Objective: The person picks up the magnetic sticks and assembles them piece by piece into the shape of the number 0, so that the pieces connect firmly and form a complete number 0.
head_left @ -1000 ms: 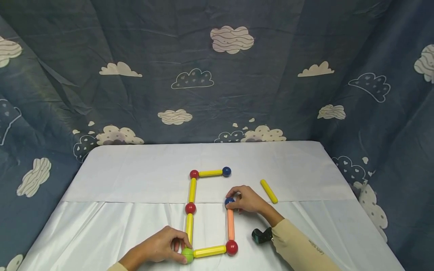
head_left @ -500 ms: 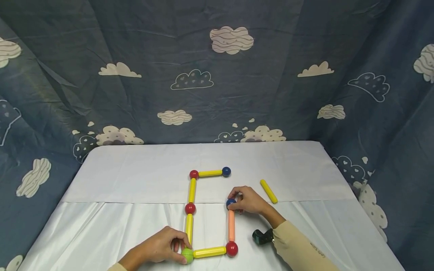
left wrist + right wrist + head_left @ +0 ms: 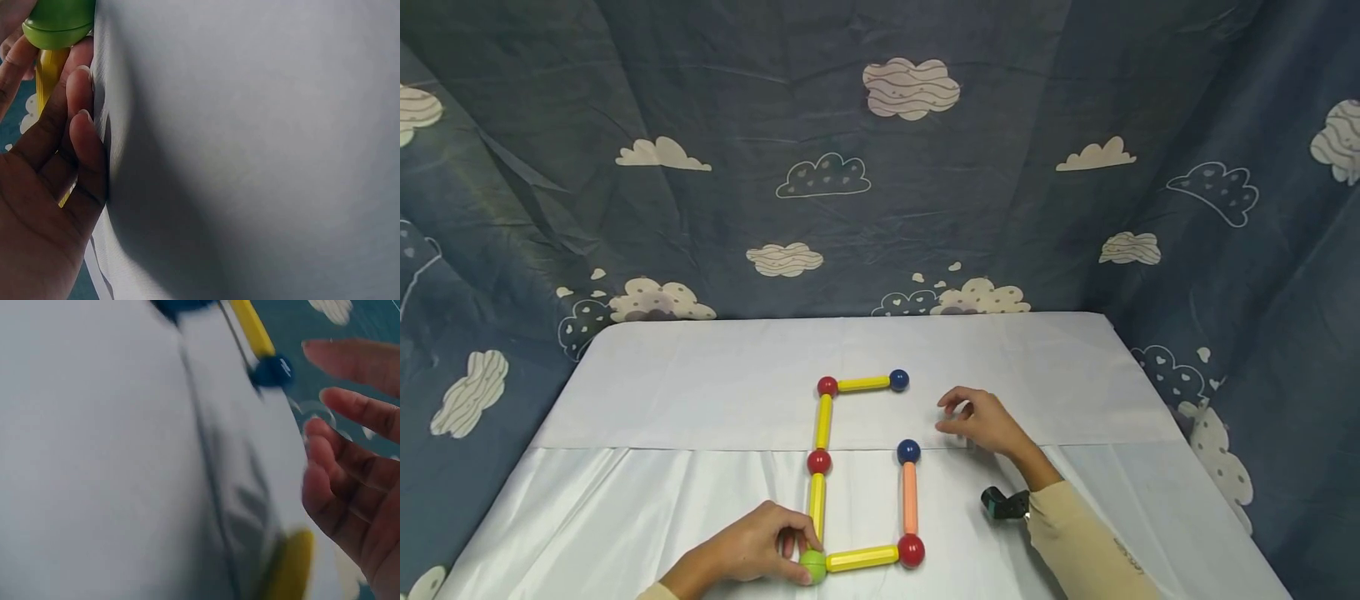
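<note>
My left hand [image 3: 760, 543] pinches a green ball [image 3: 813, 567] at the near left corner of a ball-and-stick figure lying on the table. From that ball a yellow stick [image 3: 862, 558] runs right to a red ball [image 3: 912, 551]. A salmon-orange stick [image 3: 910, 498] leads from there to a blue ball [image 3: 908, 452]. Up and right of this blue ball is my right hand [image 3: 988, 421], fingers loosely bent and holding nothing. Below those fingers, in the right wrist view, lies a loose yellow stick [image 3: 292, 565]; the hand hides it from the head view.
The figure's left side has two yellow sticks with a red ball [image 3: 819, 462] between them. Its top runs from another red ball [image 3: 827, 386] along a yellow stick to a blue ball [image 3: 898, 381]. White cloth [image 3: 700, 375] covers the table; a cloud-patterned curtain [image 3: 970, 208] stands behind.
My right hand has let go of the near blue ball and moved up and right, over the loose yellow stick. The left hand stays at the green ball.
</note>
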`<action>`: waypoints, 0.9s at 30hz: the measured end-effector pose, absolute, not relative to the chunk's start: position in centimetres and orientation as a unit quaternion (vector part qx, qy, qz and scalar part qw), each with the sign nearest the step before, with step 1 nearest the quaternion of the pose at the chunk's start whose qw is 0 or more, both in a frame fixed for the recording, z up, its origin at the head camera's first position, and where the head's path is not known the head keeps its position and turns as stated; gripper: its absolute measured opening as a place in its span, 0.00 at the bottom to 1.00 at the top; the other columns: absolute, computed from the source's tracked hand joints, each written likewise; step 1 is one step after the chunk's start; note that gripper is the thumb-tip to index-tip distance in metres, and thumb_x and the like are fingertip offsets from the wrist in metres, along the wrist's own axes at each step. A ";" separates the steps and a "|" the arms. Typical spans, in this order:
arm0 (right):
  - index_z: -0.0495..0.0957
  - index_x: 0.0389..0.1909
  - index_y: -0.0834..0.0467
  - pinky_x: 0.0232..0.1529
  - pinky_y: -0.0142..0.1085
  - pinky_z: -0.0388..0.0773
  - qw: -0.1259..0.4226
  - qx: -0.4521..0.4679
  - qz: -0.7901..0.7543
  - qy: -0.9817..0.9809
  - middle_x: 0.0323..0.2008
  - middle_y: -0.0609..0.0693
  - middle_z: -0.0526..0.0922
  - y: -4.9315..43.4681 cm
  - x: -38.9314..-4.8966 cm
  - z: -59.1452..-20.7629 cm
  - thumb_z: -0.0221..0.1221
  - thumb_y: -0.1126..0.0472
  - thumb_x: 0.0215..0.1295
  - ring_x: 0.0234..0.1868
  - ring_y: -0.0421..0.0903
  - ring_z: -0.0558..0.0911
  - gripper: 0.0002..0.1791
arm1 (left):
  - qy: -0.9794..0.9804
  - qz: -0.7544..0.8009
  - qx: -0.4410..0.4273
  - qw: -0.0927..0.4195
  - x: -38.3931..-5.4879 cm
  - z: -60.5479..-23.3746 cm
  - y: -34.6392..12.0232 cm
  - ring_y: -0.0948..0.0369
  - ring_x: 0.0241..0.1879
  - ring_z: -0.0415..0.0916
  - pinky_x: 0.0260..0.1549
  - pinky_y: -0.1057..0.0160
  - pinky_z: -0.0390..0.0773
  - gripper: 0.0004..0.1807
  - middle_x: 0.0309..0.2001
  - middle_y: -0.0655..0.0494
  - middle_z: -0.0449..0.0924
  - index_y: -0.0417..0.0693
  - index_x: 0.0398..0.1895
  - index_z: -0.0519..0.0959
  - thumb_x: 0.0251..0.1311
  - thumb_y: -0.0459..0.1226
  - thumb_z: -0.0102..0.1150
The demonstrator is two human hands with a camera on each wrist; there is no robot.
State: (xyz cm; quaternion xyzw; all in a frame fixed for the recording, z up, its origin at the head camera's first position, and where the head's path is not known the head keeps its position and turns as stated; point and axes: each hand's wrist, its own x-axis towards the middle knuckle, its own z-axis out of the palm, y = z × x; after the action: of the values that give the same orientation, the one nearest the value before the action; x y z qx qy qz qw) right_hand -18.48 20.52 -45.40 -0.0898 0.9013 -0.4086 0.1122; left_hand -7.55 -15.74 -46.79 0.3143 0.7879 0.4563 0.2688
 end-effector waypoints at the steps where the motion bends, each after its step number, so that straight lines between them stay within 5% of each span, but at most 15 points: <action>1: 0.79 0.45 0.62 0.26 0.35 0.73 0.099 -0.083 -0.397 0.909 0.36 0.52 0.79 21.2 -18.7 -45.3 0.69 0.61 0.55 0.29 0.45 0.74 0.18 | 0.788 0.456 0.314 0.269 -7.6 -46.8 -15.7 0.73 0.23 0.69 0.23 0.71 0.73 0.12 0.26 0.71 0.75 0.54 0.35 0.83 0.47 0.44 0.73; 8: 0.75 0.51 0.60 0.36 0.40 0.74 0.104 0.001 -0.314 0.944 0.42 0.56 0.76 25.3 -20.3 -45.6 0.69 0.59 0.56 0.39 0.51 0.74 0.23 | 0.789 0.455 0.314 0.268 -7.6 -46.7 -15.8 0.74 0.23 0.68 0.22 0.72 0.73 0.12 0.25 0.70 0.76 0.54 0.35 0.83 0.47 0.44 0.73; 18: 0.74 0.51 0.61 0.27 0.34 0.70 0.151 0.007 -0.292 0.944 0.30 0.52 0.72 25.5 -20.6 -46.1 0.70 0.61 0.53 0.30 0.46 0.72 0.25 | 0.788 0.460 0.304 0.275 -7.6 -46.8 -15.7 0.73 0.23 0.68 0.22 0.71 0.73 0.12 0.25 0.70 0.75 0.54 0.34 0.83 0.47 0.43 0.74; 27: 0.74 0.53 0.64 0.25 0.34 0.72 0.144 -0.001 -0.292 0.946 0.31 0.53 0.74 24.8 -20.8 -46.5 0.68 0.62 0.55 0.28 0.46 0.74 0.25 | 0.788 0.459 0.294 0.285 -7.6 -46.9 -15.6 0.74 0.23 0.68 0.22 0.71 0.73 0.11 0.24 0.68 0.76 0.55 0.34 0.83 0.47 0.42 0.74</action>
State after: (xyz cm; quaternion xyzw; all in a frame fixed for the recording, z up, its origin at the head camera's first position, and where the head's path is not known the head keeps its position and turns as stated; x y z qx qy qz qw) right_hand -20.80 24.77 -46.50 -0.0005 0.9456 -0.2917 0.1439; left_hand -7.62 -15.59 -46.88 0.2935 0.7883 0.4593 0.2855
